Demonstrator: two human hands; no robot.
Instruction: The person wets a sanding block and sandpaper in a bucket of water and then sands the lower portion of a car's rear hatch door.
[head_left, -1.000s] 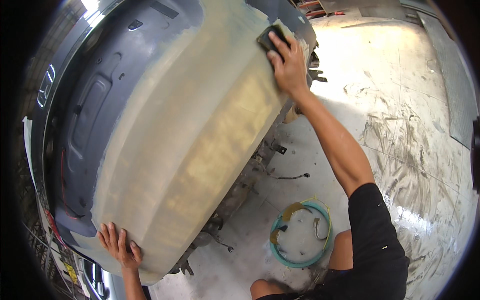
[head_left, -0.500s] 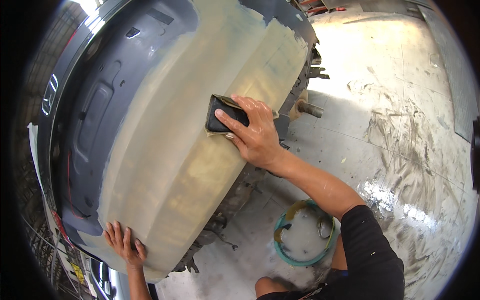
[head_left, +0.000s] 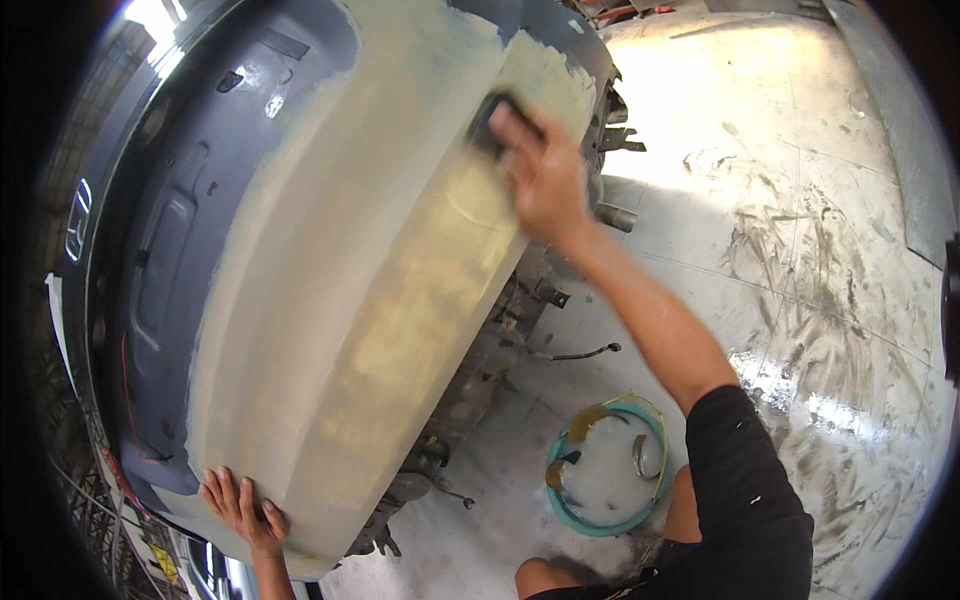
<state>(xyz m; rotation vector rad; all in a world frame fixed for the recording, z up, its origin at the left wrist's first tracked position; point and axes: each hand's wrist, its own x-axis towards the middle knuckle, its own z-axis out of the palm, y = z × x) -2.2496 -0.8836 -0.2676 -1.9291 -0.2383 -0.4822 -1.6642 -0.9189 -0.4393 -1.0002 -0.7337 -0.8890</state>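
Observation:
Across the view stretches a dark car body panel, its middle covered in a smooth, wet-looking beige filler coat. Far up on that coat, my right hand grips a black sanding block and presses it against the surface; both are smeared by motion. Sandpaper showed wrapped around the block a moment earlier, but the blur hides it now. At the near left end, my left hand lies flat on the panel with fingers spread, holding nothing.
On the floor stands a teal basin of cloudy water, with curved pieces of sandpaper at its rim. Brackets and a loose cable stick out below the panel. Dark smears mark the light tiled floor.
My right hand has swept the sanding block away from me, up along the beige coat. My left hand keeps its place on the panel, while the view has shifted slightly.

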